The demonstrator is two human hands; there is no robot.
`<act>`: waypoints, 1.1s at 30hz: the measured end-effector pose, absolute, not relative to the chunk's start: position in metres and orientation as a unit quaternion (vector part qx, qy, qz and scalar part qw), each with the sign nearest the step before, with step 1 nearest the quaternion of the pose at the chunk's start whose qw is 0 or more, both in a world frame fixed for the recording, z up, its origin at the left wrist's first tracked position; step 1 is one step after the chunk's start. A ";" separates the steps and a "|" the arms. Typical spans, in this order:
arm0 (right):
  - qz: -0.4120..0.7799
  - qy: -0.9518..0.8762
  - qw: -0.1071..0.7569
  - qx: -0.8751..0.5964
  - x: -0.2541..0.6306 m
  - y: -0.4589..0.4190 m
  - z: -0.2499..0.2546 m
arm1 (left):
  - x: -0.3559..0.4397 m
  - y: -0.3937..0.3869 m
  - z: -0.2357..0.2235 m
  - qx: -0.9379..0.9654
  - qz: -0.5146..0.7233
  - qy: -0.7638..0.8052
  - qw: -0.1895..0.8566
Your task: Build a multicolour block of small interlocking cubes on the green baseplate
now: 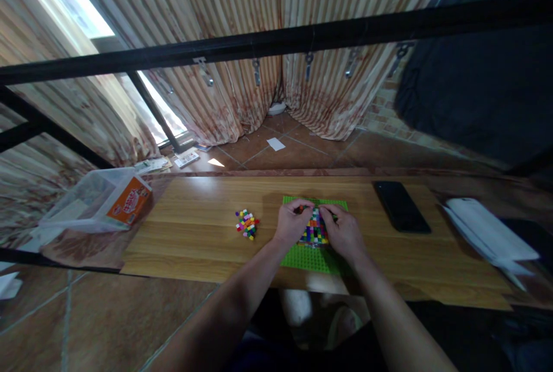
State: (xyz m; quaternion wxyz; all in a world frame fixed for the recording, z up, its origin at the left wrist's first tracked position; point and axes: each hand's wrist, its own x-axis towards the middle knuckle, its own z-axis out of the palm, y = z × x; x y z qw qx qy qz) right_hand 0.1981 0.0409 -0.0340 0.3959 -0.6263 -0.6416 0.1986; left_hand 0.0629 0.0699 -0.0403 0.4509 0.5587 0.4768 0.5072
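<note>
A green studded baseplate point(313, 261) lies on the wooden board in front of me. On it sits a patch of small multicoloured toy bricks point(314, 232), packed close together in rows. My left hand point(294, 221) is at the patch's far left side, thumb and fingers pinched together. From the right, my right hand point(344, 229) reaches to the far right of the patch with its fingers closed too. What either pinch holds, if anything, is too small to make out. A loose pile of coloured bricks point(246, 224) lies left of the baseplate.
A black phone point(401, 206) lies on the wooden board point(190, 228) at right, with white papers point(488, 231) beyond it. At left stands a clear plastic bin point(82, 223) with an orange box point(128, 201). A dark metal bar point(259, 41) crosses above, before striped curtains.
</note>
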 end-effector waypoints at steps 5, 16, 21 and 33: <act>0.196 -0.639 0.392 -0.632 0.198 0.041 -0.035 | 0.063 0.070 -0.044 0.553 0.514 0.464 0.462; 0.210 -0.642 0.390 -0.626 0.201 0.039 -0.038 | 0.063 0.068 -0.052 0.566 0.501 0.464 0.462; 0.214 -0.639 0.379 -0.634 0.202 0.039 -0.039 | 0.057 0.060 -0.054 0.578 0.519 0.456 0.433; 0.200 -0.646 0.370 -0.636 0.203 0.041 -0.042 | -0.080 0.059 -0.046 0.532 0.446 0.689 0.208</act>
